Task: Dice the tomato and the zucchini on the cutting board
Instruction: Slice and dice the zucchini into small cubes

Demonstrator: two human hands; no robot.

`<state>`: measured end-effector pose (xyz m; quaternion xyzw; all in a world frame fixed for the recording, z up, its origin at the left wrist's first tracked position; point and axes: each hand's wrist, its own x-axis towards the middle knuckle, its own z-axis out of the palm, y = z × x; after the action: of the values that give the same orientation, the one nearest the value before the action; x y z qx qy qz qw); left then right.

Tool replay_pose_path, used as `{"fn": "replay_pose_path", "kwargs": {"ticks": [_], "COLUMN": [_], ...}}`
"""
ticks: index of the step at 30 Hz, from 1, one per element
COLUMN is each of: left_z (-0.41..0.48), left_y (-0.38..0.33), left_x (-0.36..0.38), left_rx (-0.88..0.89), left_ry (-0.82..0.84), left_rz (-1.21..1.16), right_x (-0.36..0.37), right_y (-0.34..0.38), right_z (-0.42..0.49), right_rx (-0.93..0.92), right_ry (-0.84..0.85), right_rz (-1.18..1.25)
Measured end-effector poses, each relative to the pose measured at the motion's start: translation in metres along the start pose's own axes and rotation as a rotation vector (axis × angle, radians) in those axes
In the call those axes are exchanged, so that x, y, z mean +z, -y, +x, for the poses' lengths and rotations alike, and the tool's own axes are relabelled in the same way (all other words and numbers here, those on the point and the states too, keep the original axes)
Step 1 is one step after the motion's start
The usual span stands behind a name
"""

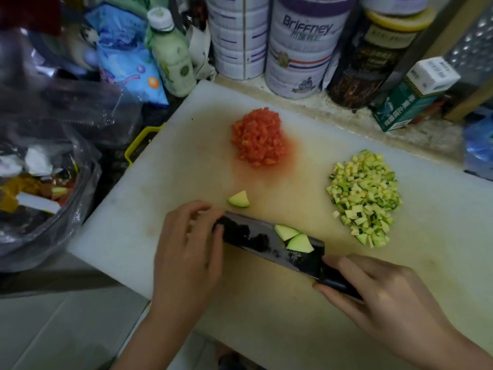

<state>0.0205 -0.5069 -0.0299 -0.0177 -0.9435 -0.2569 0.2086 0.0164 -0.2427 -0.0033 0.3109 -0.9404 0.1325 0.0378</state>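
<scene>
We see a speckled worktop [336, 112], its back crowded with white tins [298, 49], a dark jar [373, 62], a green carton [408, 102] and a pale bottle [173, 57]. Plastic bags [53, 156] piled left. Pale floor tiles [53, 329] below. Dim light.

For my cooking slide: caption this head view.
Right hand holds the knife, two zucchini wedges on its blade, left hand pinching its tip; diced tomato and diced zucchini piled behind.

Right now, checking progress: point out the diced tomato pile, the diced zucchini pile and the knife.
diced tomato pile [257, 137], head view, middle of heap.
diced zucchini pile [365, 196], head view, middle of heap.
knife [249, 235], head view, flat of blade.
</scene>
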Motion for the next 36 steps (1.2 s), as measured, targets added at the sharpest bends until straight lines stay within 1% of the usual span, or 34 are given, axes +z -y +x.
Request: {"fn": "replay_pose_path", "kwargs": {"ticks": [1, 2, 4, 6, 8, 14, 17, 19, 23, 25, 29, 33, 36], "left_z": [0.008, 0.015, 0.029, 0.039, 0.045, 0.061, 0.065, 0.065, 0.062, 0.061, 0.054, 0.054, 0.061], "left_y": [-0.008, -0.016, -0.029, -0.037, -0.040, -0.045, -0.049, -0.052, -0.066, -0.077, -0.089, -0.088, -0.089], "left_x": [0.003, 0.006, 0.014, 0.020, 0.022, 0.016, 0.012, 0.010, 0.015, 0.020, 0.029, 0.030, 0.028], "left_rx": [0.084, 0.174, 0.316, 0.345, 0.351, 0.359, 0.342, 0.284, 0.101, 0.090, 0.144, 0.147, 0.170], "left_ry": [0.052, 0.141, 0.375, 0.564, 0.641, 0.740, 0.751, 0.714, 0.557, 0.538, 0.624, 0.758, 0.893], "left_rz": [-0.039, -0.078, -0.142, -0.196, -0.211, -0.274, -0.262, -0.276, -0.374, -0.356, -0.251, -0.246, -0.197], "right_x": [-0.002, -0.004, -0.007, -0.010, -0.015, -0.024, -0.026, -0.027, -0.024, -0.022, -0.020, -0.021, -0.019], "right_y": [-0.003, -0.005, -0.009, -0.013, -0.019, -0.035, -0.041, -0.043, -0.043, -0.042, -0.038, -0.037, -0.037], "right_z": [0.000, 0.000, -0.002, -0.003, -0.004, -0.007, -0.008, -0.008, -0.008, -0.008, -0.009, -0.009, -0.011], "right_rx": [-0.032, -0.063, -0.118, -0.159, -0.180, -0.249, -0.243, -0.232, -0.224, -0.233, -0.246, -0.246, -0.249], "right_ry": [0.002, 0.006, 0.015, 0.009, 0.002, 0.008, 0.003, -0.007, -0.004, 0.016, 0.026, 0.020, 0.028], "right_rz": [-0.014, -0.027, -0.057, -0.084, -0.090, -0.078, -0.091, -0.089, -0.090, -0.094, -0.095, -0.098, -0.092]}}
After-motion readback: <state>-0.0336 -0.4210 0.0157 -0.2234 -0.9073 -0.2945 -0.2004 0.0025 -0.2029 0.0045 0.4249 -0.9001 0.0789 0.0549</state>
